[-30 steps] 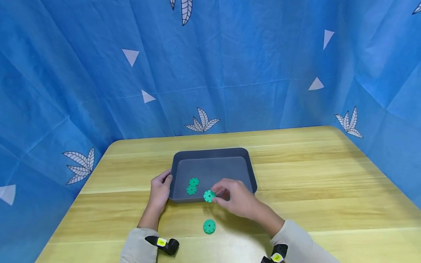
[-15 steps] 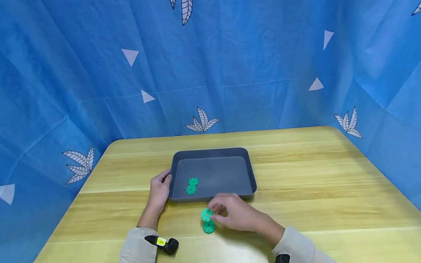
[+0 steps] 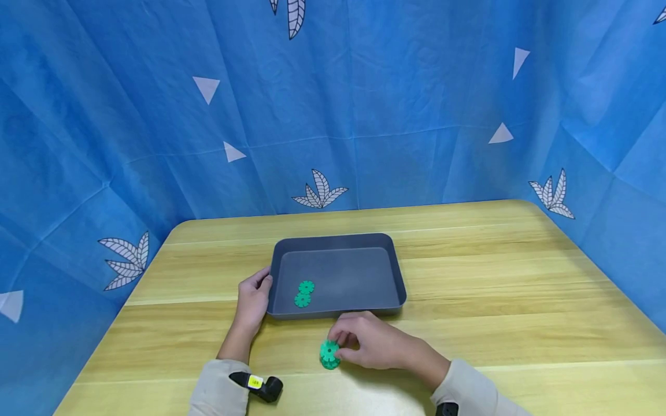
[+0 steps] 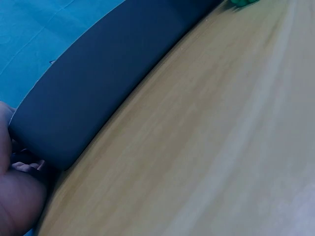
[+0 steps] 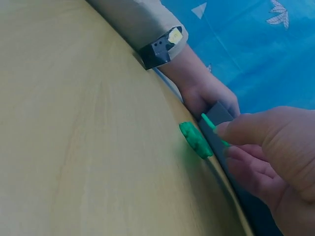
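Note:
A dark grey tray [image 3: 333, 238] sits mid-table with two green toothed discs [image 3: 304, 293] lying side by side in it. My left hand [image 3: 255, 296] grips the tray's left edge, thumb over the rim; its fingers [image 4: 17, 191] show against the tray wall [image 4: 113, 83]. In front of the tray my right hand [image 3: 338, 345] pinches a green disc [image 3: 328, 348] and holds it right over another green disc [image 3: 331, 363] that lies on the table. The right wrist view shows the held disc [image 5: 214, 129] edge-on above the lying disc [image 5: 195, 139].
The wooden table [image 3: 494, 289] has a rounded far edge and is enclosed by a blue patterned cloth backdrop [image 3: 364, 115]. Black wrist bands with yellow labels [image 3: 257, 384] sit on both sleeves.
My right hand has carried its green disc from the tray's front rim back toward me and down onto the disc on the table. The left hand and tray have stayed still.

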The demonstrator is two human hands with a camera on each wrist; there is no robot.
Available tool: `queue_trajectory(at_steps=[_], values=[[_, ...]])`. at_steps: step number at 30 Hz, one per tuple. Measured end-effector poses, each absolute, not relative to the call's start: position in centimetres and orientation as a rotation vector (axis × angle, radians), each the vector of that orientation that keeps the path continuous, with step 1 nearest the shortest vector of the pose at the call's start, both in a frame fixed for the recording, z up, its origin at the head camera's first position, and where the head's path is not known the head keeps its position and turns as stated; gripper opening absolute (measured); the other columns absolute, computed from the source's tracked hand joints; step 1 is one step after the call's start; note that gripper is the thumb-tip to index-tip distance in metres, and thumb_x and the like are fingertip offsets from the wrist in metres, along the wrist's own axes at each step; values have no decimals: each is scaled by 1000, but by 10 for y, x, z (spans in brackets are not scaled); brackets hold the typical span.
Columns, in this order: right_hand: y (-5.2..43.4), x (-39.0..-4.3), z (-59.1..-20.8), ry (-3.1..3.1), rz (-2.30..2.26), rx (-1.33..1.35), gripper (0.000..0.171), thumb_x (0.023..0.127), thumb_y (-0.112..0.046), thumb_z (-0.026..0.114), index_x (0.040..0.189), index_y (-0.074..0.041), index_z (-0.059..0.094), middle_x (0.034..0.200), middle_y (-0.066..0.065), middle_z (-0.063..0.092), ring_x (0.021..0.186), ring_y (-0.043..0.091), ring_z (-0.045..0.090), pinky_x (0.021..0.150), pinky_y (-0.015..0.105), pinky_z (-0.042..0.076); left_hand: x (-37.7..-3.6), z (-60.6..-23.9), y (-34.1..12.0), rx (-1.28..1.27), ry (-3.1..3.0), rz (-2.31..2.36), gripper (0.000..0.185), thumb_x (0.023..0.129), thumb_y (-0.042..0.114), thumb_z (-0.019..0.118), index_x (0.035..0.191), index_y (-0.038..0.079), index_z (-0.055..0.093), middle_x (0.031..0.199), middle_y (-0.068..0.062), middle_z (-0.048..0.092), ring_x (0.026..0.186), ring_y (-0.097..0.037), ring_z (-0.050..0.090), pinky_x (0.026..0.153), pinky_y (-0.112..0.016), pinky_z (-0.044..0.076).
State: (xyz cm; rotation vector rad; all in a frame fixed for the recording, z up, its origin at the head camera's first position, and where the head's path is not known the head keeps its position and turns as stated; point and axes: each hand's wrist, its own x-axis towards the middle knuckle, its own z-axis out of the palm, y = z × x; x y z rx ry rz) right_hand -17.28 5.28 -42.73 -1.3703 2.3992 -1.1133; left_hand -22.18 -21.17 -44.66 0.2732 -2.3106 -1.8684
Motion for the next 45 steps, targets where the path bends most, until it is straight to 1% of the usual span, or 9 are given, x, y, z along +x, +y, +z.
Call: queue_trajectory(at_steps=[3, 7, 13, 21, 34, 45], values=[[52, -173, -428, 2381, -1118, -1385, 13, 81, -12, 68, 93, -12, 65, 89, -4, 61, 78, -4, 55, 68, 11, 49, -222, -447, -212, 276, -2308, -1888, 36, 97, 12, 41, 128, -2, 51, 129, -16, 53, 119, -22, 48, 99, -35, 41], [52, -173, -429, 2366, -1103, -1380, 12, 82, -11, 67, 94, -12, 65, 89, -4, 61, 77, -4, 55, 68, 10, 49, -222, -448, -214, 260, -2308, -1907, 36, 97, 12, 39, 129, -3, 49, 131, -16, 51, 123, -23, 45, 102, -38, 38], [53, -172, -430, 2351, -1077, -1364, 13, 83, -11, 67, 96, -11, 65, 90, -3, 60, 78, -4, 54, 68, 10, 49, -221, -448, -213, 255, -2306, -1911, 36, 97, 12, 39, 129, -2, 49, 131, -16, 51, 121, -23, 47, 101, -38, 40], [53, -172, -432, 2357, -1050, -1414, 13, 83, -11, 67, 96, -11, 65, 89, -3, 59, 78, -2, 55, 68, 9, 48, -221, -448, -213, 245, -2308, -1913, 37, 97, 11, 39, 130, -3, 48, 132, -17, 50, 124, -24, 45, 102, -39, 39], [53, -173, -433, 2353, -1027, -1440, 16, 82, -9, 67, 98, -10, 63, 90, -2, 59, 79, -1, 56, 69, 8, 48, -222, -450, -214, 249, -2307, -1904, 36, 97, 11, 40, 128, -3, 50, 130, -17, 52, 121, -24, 47, 100, -39, 41], [54, -175, -433, 2358, -1072, -1446, 16, 84, -13, 66, 99, -9, 64, 91, -1, 60, 80, -4, 54, 70, 9, 48, -222, -449, -214, 256, -2310, -1904, 36, 97, 12, 40, 129, -3, 50, 131, -17, 51, 123, -24, 46, 101, -38, 40]])
